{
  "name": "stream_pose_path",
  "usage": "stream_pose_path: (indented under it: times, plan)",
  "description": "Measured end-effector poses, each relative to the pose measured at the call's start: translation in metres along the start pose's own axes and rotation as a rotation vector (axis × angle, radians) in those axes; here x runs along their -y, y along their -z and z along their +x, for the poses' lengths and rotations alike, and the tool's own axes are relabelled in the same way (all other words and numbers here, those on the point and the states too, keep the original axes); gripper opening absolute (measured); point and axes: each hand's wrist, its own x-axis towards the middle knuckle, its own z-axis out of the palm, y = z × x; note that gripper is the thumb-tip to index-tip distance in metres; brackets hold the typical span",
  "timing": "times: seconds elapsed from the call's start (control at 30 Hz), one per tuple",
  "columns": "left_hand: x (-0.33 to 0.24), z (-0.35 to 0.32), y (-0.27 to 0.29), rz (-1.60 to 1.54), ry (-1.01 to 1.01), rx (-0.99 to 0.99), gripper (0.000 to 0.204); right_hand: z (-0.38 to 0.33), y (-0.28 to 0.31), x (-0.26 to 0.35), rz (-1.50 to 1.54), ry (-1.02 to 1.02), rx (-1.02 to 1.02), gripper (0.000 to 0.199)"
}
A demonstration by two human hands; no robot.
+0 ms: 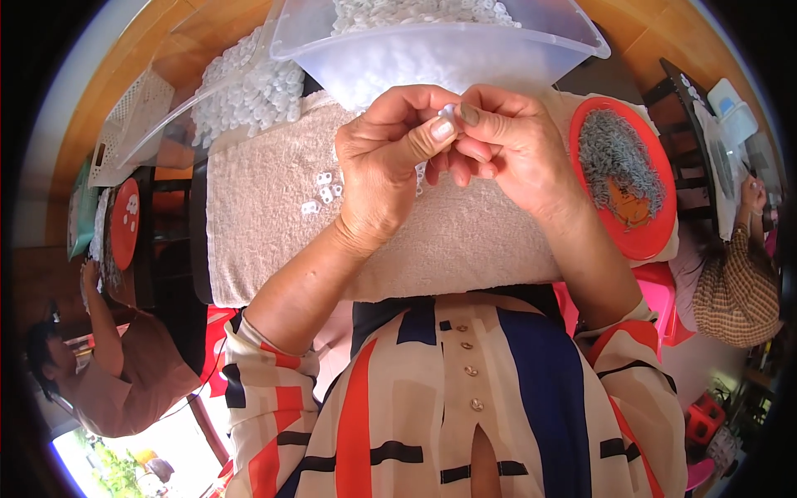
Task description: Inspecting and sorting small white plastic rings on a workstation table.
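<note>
My left hand [386,153] and my right hand [523,149] meet above the middle of the towel, thumbs and fingertips pinched together. Between them is a small white plastic piece [448,110], mostly covered by the fingers. Whether a second part is in the pinch, I cannot tell. On the beige towel [274,241], left of my left wrist, lie several small white plastic pieces with dark holes [325,192]. A few more white pieces show partly between my hands. To the right of my right hand sits a red oval tray [585,116] with a heap of small grey metal screw-like parts [618,149].
A translucent plastic bin [432,62] with white pieces stands at the towel's far edge. Left of it is a pile of white pieces [249,83] behind clear plastic. Other people work at the left [124,365] and right [735,286]. A white perforated basket [124,124] stands far left.
</note>
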Motion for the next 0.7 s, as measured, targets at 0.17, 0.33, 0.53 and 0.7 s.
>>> stream_pose_path:
  times: [0.17,0.33,0.53,0.7]
  plan:
    - [-0.0011,-0.0014,0.0004,0.010,0.055,-0.016,0.024,-0.0004,-0.0001,-0.0053,-0.002,0.019,-0.015,0.026]
    - [0.0020,0.0008,0.0024,0.039,0.046,-0.010,0.023,-0.0003,0.0019,-0.0062,0.009,0.006,-0.014,0.024]
    - [0.0058,0.0029,0.0051,0.017,0.052,-0.007,0.021,0.0009,0.0018,-0.0065,-0.010,0.004,-0.032,0.024]
    - [0.0067,0.0035,0.0063,0.007,0.029,0.000,0.020,0.0010,-0.0025,-0.0065,-0.023,0.028,-0.039,0.026]
